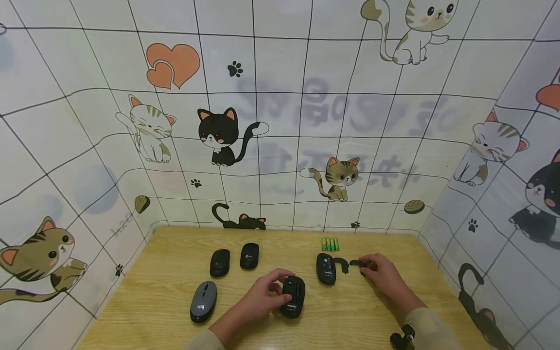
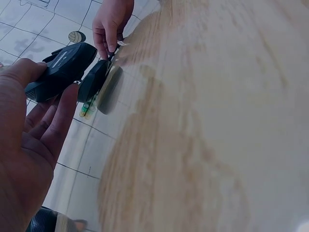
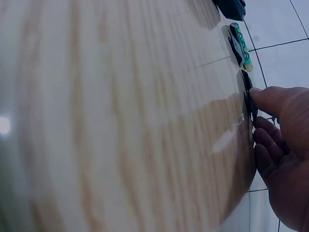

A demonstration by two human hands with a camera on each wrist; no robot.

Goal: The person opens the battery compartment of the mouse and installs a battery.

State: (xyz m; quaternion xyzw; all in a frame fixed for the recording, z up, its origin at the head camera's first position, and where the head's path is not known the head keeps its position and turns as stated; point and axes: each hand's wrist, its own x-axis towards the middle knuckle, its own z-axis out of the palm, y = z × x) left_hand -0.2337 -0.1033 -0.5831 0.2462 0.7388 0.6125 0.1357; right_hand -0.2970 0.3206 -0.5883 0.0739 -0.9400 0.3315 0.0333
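My left hand grips a black computer mouse between thumb and fingers, with its underside turned up. In the left wrist view that mouse is tilted, apart from the table. My right hand has thumb and fingertips on a small black curved cover at the tabletop, and the right wrist view shows the thumb against this dark cover. Just left of it lies another curved black cover, beside a second upturned black mouse. Several green batteries lie in a row behind that mouse.
Two black mice and a grey mouse sit on the left of the wooden table. A white sheet with cat drawings and grid lines rises along the table's back and sides.
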